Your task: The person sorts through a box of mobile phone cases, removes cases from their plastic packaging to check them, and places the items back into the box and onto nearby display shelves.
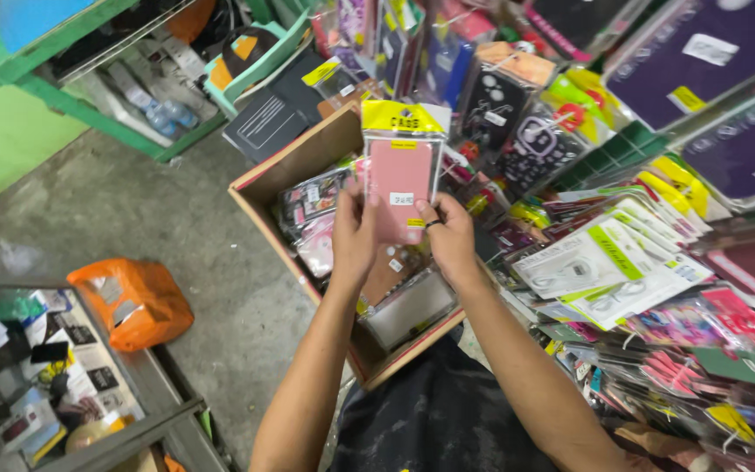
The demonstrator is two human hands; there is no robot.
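Both hands hold a pink phone case [400,177] in a clear packet with a yellow header, upright above an open cardboard box [308,157] full of packaged cases. The left hand [353,236] grips its lower left edge, the right hand [450,236] its lower right. An orange plastic bag [133,301] lies on the concrete floor [211,253].

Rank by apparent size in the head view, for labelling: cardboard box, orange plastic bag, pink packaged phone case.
1. cardboard box
2. orange plastic bag
3. pink packaged phone case, though it is held nearer the camera, so its rank against the bag is unsure.
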